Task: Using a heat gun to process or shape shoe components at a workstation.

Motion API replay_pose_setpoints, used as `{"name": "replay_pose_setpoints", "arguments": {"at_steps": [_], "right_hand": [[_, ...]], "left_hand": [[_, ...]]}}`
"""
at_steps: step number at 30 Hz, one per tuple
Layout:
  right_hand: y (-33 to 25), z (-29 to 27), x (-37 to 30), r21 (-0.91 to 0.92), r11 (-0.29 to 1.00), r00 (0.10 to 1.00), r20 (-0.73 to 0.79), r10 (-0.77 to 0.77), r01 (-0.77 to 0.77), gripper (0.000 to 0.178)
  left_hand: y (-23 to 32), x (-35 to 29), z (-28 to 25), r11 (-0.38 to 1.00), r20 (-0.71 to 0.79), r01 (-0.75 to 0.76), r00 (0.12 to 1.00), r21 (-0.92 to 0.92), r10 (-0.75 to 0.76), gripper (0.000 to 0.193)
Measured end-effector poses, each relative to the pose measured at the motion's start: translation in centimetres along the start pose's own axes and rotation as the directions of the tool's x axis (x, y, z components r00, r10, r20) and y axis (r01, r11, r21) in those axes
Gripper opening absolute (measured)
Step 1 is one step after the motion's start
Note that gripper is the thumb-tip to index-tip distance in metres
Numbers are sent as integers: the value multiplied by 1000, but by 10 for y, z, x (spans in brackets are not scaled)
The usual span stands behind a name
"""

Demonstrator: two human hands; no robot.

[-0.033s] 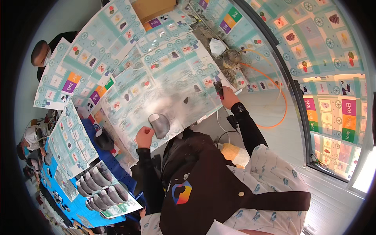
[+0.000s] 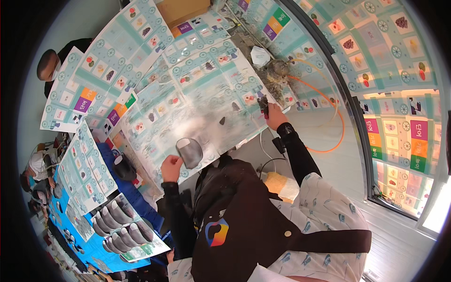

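Left hand (image 2: 171,168) stood left of frame centre, fingers at left edge of grey piece (image 2: 190,154); grip unclear. Right hand (image 2: 276,117), right of centre, gripped small dark tool (image 2: 263,106). Dark chip (image 2: 222,121) lay between, on smudged printed sheet (image 2: 159,136). Orange hose (image 2: 343,134) curved at upper right. White wad (image 2: 260,56) sat at upper centre, box (image 2: 183,10) at top edge. Person (image 2: 48,66) appeared at upper left. Rows of dark pieces (image 2: 111,218) lay lower left, near blue cover (image 2: 105,256). Dark apron (image 2: 244,211) filled lower centre.

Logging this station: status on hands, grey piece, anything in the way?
Right hand holding dark tool. Left hand at grey piece, lying on printed sheet. Small dark scrap apart from both hands.
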State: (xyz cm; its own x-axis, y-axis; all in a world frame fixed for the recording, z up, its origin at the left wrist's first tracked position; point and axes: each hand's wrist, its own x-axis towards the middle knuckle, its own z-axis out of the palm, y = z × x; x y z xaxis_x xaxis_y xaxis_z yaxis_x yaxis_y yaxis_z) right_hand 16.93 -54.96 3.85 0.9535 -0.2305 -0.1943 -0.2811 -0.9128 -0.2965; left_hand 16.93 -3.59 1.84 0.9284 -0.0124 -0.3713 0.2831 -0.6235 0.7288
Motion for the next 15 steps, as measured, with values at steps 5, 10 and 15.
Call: {"name": "replay_pose_setpoints", "arguments": {"at_steps": [5, 10, 15], "right_hand": [[28, 72, 40, -210, 971, 987, -84, -134, 114, 42], [127, 117, 79, -347, 904, 776, -486, -402, 251, 22], [37, 61, 60, -364, 928, 991, 127, -38, 83, 57]], "left_hand": [[-26, -87, -73, 978, -18, 131, 991, -160, -136, 17], [23, -144, -106, 991, -169, 113, 981, 74, -100, 18], [-26, -244, -129, 940, -353, 218, 885, -263, -304, 27]]}}
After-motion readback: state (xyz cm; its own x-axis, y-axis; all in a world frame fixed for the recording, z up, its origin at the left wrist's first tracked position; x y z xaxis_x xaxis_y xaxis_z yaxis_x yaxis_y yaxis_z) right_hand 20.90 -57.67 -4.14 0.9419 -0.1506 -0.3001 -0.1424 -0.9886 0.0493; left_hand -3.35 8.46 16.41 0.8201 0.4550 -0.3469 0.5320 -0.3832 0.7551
